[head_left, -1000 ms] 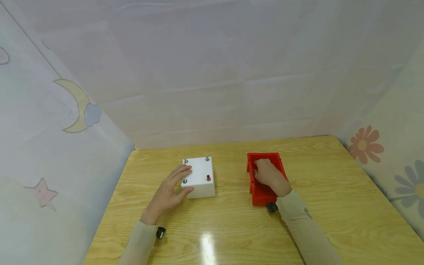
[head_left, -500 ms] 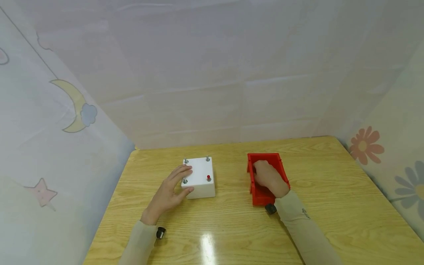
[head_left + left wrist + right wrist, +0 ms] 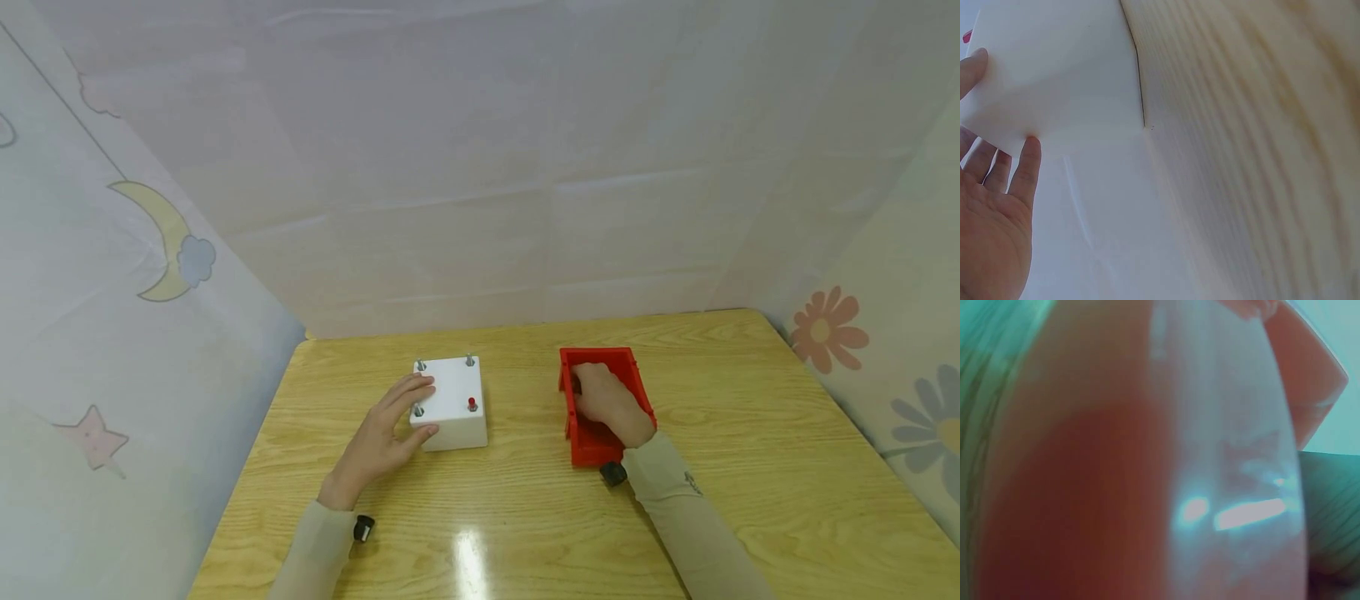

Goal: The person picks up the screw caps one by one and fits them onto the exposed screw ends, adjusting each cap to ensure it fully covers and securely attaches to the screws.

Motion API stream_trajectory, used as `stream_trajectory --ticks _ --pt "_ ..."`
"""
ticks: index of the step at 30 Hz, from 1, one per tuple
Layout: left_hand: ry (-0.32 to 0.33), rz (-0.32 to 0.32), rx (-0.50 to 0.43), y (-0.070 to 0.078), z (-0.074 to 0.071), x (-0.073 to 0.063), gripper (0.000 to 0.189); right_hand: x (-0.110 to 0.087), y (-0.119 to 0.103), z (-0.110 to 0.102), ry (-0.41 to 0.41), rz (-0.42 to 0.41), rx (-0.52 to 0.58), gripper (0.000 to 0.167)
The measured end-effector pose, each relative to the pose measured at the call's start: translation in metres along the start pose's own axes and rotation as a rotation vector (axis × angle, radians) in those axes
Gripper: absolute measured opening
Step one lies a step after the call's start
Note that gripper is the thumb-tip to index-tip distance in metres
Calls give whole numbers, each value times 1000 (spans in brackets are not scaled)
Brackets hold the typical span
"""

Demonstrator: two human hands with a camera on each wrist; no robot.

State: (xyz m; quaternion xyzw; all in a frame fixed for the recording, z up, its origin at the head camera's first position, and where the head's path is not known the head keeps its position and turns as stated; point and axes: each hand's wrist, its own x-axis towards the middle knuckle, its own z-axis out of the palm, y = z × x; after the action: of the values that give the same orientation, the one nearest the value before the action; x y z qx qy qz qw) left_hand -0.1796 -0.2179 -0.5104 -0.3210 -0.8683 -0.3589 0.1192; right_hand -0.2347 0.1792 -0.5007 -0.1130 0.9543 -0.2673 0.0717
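Observation:
A white box (image 3: 450,392) stands on the table, a metal bolt upright at each corner of its top. The front right bolt carries a small red cap (image 3: 472,402). My left hand (image 3: 382,437) holds the box from its left, thumb at the front face and fingers over the top; the left wrist view shows fingertips (image 3: 1032,147) against its white side. To the right, my right hand (image 3: 609,400) reaches down into a red bin (image 3: 596,454). Its fingertips are hidden inside, so I cannot tell whether they hold something. The bin's wall (image 3: 1085,506) fills much of the right wrist view, blurred.
Both things rest on a wood-grain table (image 3: 525,533), a stretch of bare tabletop between them. Pale cloth walls (image 3: 517,208) rise along the table's back and sides. A black wrist camera (image 3: 612,473) sits close by the bin's front corner.
Inside the bin, my right hand has shifted slightly, its wrist a little further left. My left hand and the white box have stayed in place.

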Motion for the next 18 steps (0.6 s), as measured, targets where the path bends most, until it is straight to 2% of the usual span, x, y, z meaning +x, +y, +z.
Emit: stream_trajectory --ticks 10,18 --pt "9 17 -11 -2 1 -1 59 -2 0 -1 25 -30 -10 24" --pt "-2 -2 -18 -1 0 0 59 -3 -2 -8 15 13 3 14"
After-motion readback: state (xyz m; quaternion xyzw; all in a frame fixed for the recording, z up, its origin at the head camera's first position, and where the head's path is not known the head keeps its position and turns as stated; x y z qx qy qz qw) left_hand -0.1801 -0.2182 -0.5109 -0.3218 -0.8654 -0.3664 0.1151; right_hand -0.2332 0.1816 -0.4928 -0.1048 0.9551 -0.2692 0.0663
